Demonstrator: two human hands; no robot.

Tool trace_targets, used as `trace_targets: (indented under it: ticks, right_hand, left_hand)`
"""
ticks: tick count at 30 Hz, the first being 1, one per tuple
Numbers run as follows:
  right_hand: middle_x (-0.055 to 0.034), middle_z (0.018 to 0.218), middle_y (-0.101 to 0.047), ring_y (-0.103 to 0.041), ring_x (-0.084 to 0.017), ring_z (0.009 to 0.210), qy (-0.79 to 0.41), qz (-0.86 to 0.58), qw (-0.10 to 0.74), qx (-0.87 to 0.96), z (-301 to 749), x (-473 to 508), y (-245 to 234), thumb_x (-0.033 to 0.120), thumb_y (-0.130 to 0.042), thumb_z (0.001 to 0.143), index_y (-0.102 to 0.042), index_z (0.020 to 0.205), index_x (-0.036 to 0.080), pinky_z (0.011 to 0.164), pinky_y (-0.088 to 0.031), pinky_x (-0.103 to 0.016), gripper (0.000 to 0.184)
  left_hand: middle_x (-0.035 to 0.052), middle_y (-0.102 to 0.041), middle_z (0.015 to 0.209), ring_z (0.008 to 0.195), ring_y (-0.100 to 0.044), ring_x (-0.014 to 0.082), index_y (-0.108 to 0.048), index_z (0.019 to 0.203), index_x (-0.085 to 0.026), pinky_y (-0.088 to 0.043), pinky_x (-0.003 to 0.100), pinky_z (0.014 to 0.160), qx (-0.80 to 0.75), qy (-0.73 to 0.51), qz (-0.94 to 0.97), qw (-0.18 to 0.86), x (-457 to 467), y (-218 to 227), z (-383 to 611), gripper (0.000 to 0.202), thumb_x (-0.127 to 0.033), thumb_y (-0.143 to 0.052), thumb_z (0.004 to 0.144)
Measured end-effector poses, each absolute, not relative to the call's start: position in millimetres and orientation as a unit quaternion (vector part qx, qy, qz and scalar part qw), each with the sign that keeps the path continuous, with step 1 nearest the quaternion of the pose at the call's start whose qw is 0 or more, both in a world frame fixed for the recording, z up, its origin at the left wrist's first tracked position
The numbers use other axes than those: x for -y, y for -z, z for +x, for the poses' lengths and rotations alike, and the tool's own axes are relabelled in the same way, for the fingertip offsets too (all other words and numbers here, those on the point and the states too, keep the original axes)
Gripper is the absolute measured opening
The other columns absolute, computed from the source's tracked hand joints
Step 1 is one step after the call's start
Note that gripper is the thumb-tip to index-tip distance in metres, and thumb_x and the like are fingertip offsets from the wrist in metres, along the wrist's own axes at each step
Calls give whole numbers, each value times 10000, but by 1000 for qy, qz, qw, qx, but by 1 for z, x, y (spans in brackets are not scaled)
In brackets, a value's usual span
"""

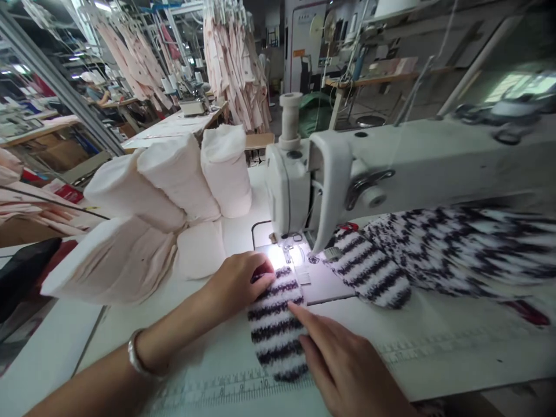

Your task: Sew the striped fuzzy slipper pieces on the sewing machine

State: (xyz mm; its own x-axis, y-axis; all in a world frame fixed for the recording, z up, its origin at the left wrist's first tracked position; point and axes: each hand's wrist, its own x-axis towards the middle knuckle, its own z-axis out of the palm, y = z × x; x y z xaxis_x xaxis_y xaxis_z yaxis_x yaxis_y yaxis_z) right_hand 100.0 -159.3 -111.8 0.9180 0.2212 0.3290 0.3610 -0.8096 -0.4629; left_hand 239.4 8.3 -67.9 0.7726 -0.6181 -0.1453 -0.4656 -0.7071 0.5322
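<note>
A small fuzzy black-and-white striped piece [275, 330] lies flat on the white sewing table [434, 341], its far end near the presser foot [288, 252] of the white sewing machine [391, 168]. My left hand [237, 284] presses on the piece's upper left edge, fingers curled over it. My right hand [343, 365] rests on its right side, index finger extended across the stripes. More striped fuzzy pieces [434, 255] lie under the machine arm to the right.
Several rolled and stacked pale pink fabric bundles [165, 197] sit at the left of the table. A ruler scale [243, 388] runs along the front edge. Hanging garments [234, 58] and other work tables fill the background.
</note>
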Motion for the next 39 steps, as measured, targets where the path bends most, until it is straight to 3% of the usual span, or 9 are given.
trace_targets:
  ticks: [4,21,27,30,32,35,37,39]
  right_hand:
    - [-51,842,-671,-655,-162,707,145,-948,228,172,101,159,120,83,-352,875,-400,1331,107,583,-565,-246,459]
    - [-27,785,-653,-641,-138,637,180,-946,227,149,99,160,131,77,-359,868,-365,1364,98,503,-528,-213,497]
    - [-25,763,-656,-631,-124,588,193,-951,189,149,100,160,136,113,-359,897,-398,1340,81,459,-506,-202,446]
    - [-24,746,-647,-632,-133,599,200,-953,176,147,101,163,128,207,-354,952,-440,1312,93,460,-510,-211,388]
    - [-46,795,-651,-645,-150,672,207,-957,151,139,103,167,118,218,-336,960,-501,1268,119,511,-531,-225,363]
    - [-97,1120,-636,-624,-218,979,249,-954,58,157,108,172,110,91,-242,912,-570,1209,134,673,-557,-303,445]
    - [-83,1279,-563,-556,-240,1121,270,-945,5,186,112,172,112,50,-208,877,-578,1207,124,752,-542,-345,502]
    - [-81,1293,-557,-534,-231,1152,268,-943,-11,200,117,169,118,48,-208,868,-573,1217,105,799,-520,-352,508]
  left_hand:
    - [7,-654,769,659,-549,132,-618,799,-185,-371,237,606,283,166,916,232,-8,69,239,177,-325,-521,847]
    - [3,-635,681,596,-537,125,-645,801,-194,-351,224,557,252,149,923,249,-4,74,240,282,-441,-520,854]
    - [-4,-632,679,612,-553,129,-651,812,-204,-368,233,579,253,140,928,235,-3,82,241,288,-456,-519,856]
    - [19,-631,748,609,-547,137,-654,884,-200,-396,248,564,276,88,931,222,-6,76,242,305,-482,-543,847]
    - [63,-639,888,706,-583,158,-651,977,-181,-454,268,610,315,23,923,221,-8,67,236,296,-432,-533,874]
    - [99,-630,1076,930,-612,166,-637,1077,-160,-513,262,793,394,-14,889,232,-8,59,218,251,-242,-449,934]
    - [113,-623,1152,1038,-597,164,-610,1144,-131,-495,247,911,446,-8,864,234,-7,63,203,286,-150,-418,934]
    - [147,-603,1210,1141,-555,188,-563,1213,-76,-448,271,1013,484,-18,846,224,-6,73,192,329,-104,-407,924]
